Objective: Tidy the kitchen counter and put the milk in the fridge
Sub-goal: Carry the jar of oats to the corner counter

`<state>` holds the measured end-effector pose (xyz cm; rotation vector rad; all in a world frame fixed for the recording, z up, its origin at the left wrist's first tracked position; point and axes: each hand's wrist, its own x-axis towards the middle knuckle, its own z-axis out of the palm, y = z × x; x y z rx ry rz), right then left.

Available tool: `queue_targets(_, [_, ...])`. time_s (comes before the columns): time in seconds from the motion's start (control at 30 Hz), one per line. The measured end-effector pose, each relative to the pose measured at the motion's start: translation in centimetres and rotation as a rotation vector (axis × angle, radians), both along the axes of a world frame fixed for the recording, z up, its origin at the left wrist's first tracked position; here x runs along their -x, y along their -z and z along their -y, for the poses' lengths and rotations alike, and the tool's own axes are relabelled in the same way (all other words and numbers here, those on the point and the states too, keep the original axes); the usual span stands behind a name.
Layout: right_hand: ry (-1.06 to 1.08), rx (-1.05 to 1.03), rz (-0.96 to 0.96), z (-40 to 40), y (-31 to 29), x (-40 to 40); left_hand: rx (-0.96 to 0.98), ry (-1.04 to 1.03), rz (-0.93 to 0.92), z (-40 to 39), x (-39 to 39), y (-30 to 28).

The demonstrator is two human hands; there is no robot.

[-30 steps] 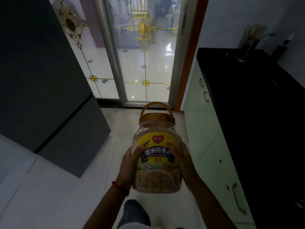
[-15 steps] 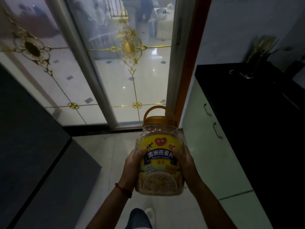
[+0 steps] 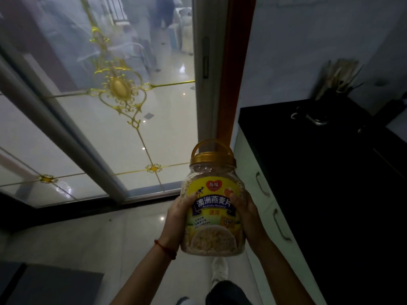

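Observation:
A clear plastic oatmeal jar (image 3: pixel 212 208) with a gold lid, a carry handle and a yellow label is held upright in front of me. My left hand (image 3: pixel 176 219) grips its left side, with a red string on that wrist. My right hand (image 3: pixel 247 216) grips its right side. The jar hangs over the pale floor, just left of the black kitchen counter (image 3: pixel 319 172). No milk is in view.
A glass sliding door (image 3: pixel 114 119) with gold ornament fills the left and centre. Pale cabinet fronts with handles (image 3: pixel 262 183) run under the counter. A utensil holder (image 3: pixel 337 80) and metal hooks stand at the counter's far end. A dark fridge corner (image 3: pixel 50 285) shows bottom left.
My view has swung to the right and forward, so the dark fridge has slid out at the lower left. The door and counter look nearer. Both hands keep the jar upright.

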<state>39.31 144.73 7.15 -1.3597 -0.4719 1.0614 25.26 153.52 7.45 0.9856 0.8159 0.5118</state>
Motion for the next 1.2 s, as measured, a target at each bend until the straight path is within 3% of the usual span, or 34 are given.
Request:
queue_targets(0.37, [0.096, -0.036, 0.037, -8.6, -1.5, -14.6, -0.021, 0.021, -0.101, -9.2, -15.6, -1.0])
queue_targets(0.8, [0.383, 0.087, -0.021, -14.2, 0.3, -27.5, 0.044, 0.371, -0.104, -18.9, -31.5, 1.2])
queue_targets(1.2, [0.443, 0.154, 0.017, -15.4, 0.8, -35.0, -0.030, 0.532, -0.185, -22.8, -40.2, 2.6])
